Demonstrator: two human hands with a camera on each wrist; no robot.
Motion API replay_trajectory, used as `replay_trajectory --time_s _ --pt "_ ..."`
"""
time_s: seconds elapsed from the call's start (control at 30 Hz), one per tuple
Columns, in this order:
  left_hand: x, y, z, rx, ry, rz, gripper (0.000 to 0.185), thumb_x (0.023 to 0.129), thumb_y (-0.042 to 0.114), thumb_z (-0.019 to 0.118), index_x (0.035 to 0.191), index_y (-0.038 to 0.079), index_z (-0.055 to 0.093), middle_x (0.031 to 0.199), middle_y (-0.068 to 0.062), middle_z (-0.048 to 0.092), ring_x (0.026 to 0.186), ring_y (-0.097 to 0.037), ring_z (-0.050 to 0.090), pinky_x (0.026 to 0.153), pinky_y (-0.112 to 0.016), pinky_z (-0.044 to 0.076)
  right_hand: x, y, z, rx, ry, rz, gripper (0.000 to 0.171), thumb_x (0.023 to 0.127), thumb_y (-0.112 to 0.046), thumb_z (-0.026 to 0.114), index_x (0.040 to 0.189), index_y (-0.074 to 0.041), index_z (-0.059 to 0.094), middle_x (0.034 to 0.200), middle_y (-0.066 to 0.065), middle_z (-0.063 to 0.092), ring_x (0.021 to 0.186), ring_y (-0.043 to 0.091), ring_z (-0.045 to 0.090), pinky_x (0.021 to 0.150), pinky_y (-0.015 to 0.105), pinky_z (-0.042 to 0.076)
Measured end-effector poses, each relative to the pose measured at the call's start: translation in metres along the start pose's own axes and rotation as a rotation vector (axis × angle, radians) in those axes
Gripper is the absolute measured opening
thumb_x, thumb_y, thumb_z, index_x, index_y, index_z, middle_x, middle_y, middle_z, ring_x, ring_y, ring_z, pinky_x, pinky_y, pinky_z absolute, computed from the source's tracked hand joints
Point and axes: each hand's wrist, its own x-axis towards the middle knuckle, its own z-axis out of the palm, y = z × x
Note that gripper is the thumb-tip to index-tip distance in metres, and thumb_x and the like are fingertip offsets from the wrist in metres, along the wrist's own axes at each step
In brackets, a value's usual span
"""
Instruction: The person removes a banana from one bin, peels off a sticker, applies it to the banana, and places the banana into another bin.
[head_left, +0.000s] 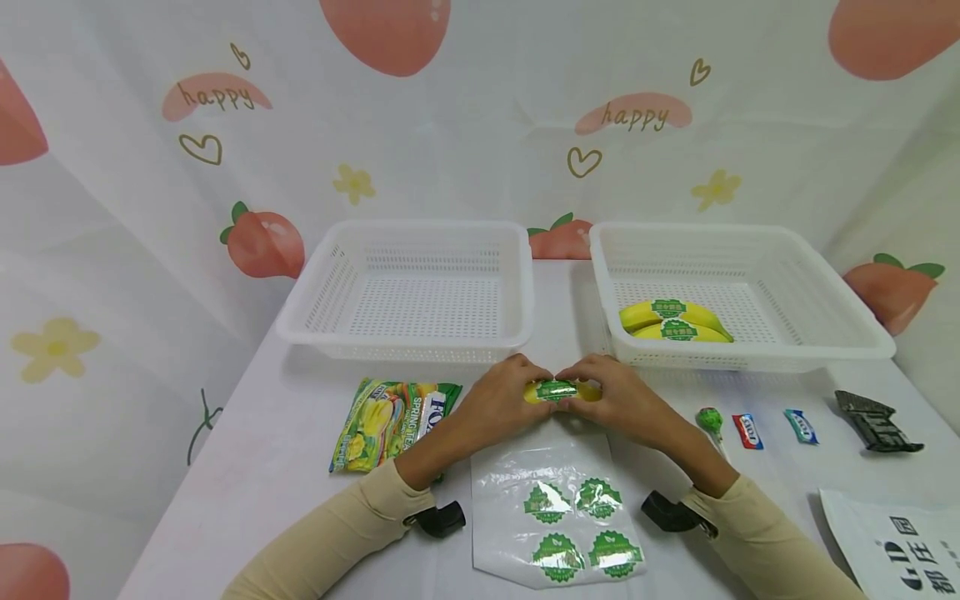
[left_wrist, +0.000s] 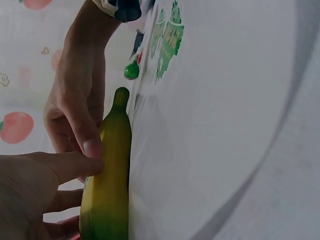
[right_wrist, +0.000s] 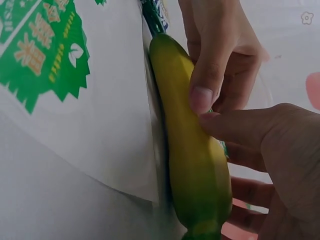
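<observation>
A yellow banana (head_left: 592,392) with green ends lies crosswise between both hands, a green label (head_left: 557,389) along its middle. My left hand (head_left: 501,400) pinches its left part, thumb on the near side and fingers over the far side. From the other side my right hand (head_left: 626,402) grips it the same way. In the right wrist view the two thumbs nearly meet on the banana (right_wrist: 192,145). Just below the hands lies a clear sticker sheet (head_left: 504,500) with several green badge stickers, its top edge reaching under the banana.
A white basket (head_left: 292,321) stands at back left; another basket (head_left: 825,354) at back right holds labelled bananas (head_left: 675,321). A green candy bag (head_left: 375,425) lies left. To the right are a lollipop (head_left: 708,419), small wrapped sweets (head_left: 747,432), a black packet (head_left: 877,421) and a white printed bag (head_left: 892,533).
</observation>
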Motion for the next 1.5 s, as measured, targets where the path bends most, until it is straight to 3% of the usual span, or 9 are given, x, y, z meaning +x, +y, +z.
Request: replay_trajectory --time_s 0.47,0.8,0.97,1.13,1.27,1.33,1.5 --pt "-0.004 0.005 -0.001 0.099 -0.028 0.014 0.04 0.094 0.035 0.082 0.126 0.014 0.077 0.113 -0.002 0.067 0.093 -0.012 0.061 0.078 -0.025 0.052 -0.004 -0.003 -0.004 -0.139 -0.039 -0.021 0.036 0.09 -0.025 0.085 0.122 -0.01 0.076 0.117 0.002 0.073 0.102 0.019 0.065 0.089 0.043 0.056" --pt "-0.004 0.005 -0.003 0.08 -0.024 0.031 0.037 0.091 0.029 0.085 0.123 0.01 0.079 0.113 -0.004 0.074 0.098 -0.015 0.067 0.084 -0.028 0.055 -0.006 0.004 -0.019 -0.012 -0.154 0.013 0.038 0.092 -0.022 0.081 0.127 -0.008 0.074 0.115 0.002 0.073 0.099 0.017 0.063 0.083 0.034 0.055" --pt "-0.003 0.014 -0.004 0.105 -0.025 0.04 0.039 0.095 0.031 0.081 0.127 0.009 0.076 0.118 -0.005 0.073 0.103 -0.018 0.067 0.087 -0.031 0.055 -0.005 0.009 -0.022 0.004 -0.16 -0.003 0.038 0.092 -0.024 0.082 0.125 -0.007 0.076 0.114 0.001 0.075 0.097 0.015 0.064 0.08 0.03 0.055" --pt "0.001 0.033 -0.006 -0.018 -0.007 0.113 0.039 0.101 0.029 0.074 0.135 0.009 0.072 0.125 -0.006 0.071 0.113 -0.018 0.067 0.094 -0.028 0.055 -0.005 0.011 -0.021 0.014 -0.15 -0.016 0.036 0.095 -0.027 0.081 0.124 -0.008 0.075 0.114 0.001 0.077 0.101 0.016 0.069 0.084 0.037 0.057" --pt "0.018 0.049 -0.011 -0.171 -0.022 0.141 0.043 0.104 0.028 0.07 0.143 0.01 0.066 0.132 -0.005 0.069 0.115 -0.014 0.066 0.092 -0.021 0.053 -0.005 0.011 -0.022 0.016 -0.146 -0.026 0.034 0.096 -0.025 0.08 0.126 -0.008 0.075 0.122 0.004 0.077 0.11 0.024 0.071 0.09 0.043 0.058" --pt "0.03 0.055 -0.013 -0.223 -0.04 0.127 0.047 0.104 0.03 0.069 0.147 0.012 0.063 0.138 -0.006 0.066 0.116 -0.015 0.066 0.093 -0.021 0.053 -0.005 0.01 -0.022 0.017 -0.142 -0.021 0.036 0.094 -0.026 0.082 0.125 -0.009 0.075 0.124 0.004 0.076 0.112 0.025 0.069 0.092 0.044 0.056" --pt "0.057 0.06 -0.013 -0.323 -0.059 0.06 0.053 0.104 0.03 0.068 0.154 0.016 0.056 0.14 -0.008 0.065 0.119 -0.02 0.068 0.094 -0.025 0.055 -0.005 0.007 -0.024 0.052 -0.172 0.033 0.038 0.091 -0.024 0.086 0.12 -0.007 0.07 0.109 0.002 0.073 0.097 0.019 0.064 0.084 0.036 0.053"
